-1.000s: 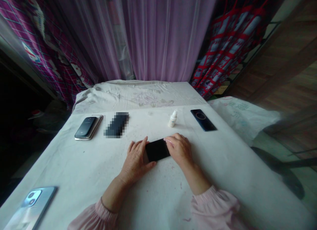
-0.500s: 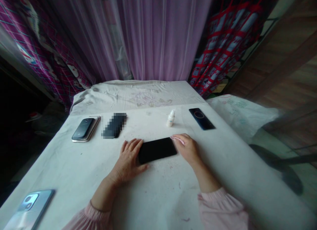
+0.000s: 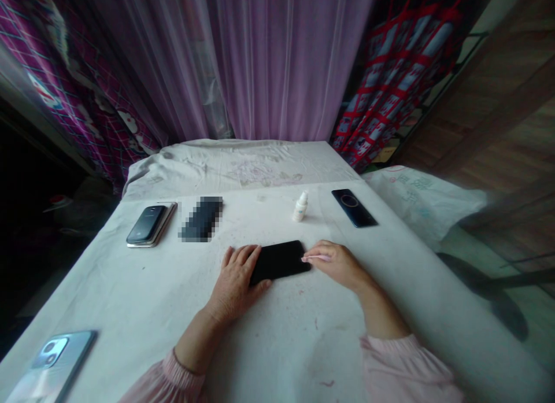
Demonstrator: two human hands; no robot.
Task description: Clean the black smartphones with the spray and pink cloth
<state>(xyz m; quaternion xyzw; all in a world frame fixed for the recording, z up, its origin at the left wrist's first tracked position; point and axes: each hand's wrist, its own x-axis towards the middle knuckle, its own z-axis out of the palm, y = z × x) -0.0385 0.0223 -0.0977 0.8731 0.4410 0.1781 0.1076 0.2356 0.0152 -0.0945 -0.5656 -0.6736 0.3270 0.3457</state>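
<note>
A black phone point(image 3: 281, 259) lies screen-up in the middle of the white-covered table point(image 3: 130, 293). My left hand point(image 3: 236, 280) rests flat on the phone's left end, fingers stretched out and thumb under its near edge. My right hand point(image 3: 337, 264) is at the phone's right end, its fingers pinched on a small pink cloth point(image 3: 315, 257) that touches the phone's right corner.
A small white dropper bottle point(image 3: 300, 206) stands behind the phone. A dark phone point(image 3: 353, 207) lies at the back right. Two stacked phones point(image 3: 147, 225) and a blurred dark one point(image 3: 202, 219) lie at the back left. A blue-grey phone point(image 3: 50, 359) sits at the near left corner.
My right hand has slid right off the black phone's screen to its right end, uncovering the screen. My left hand has stayed on the left end.
</note>
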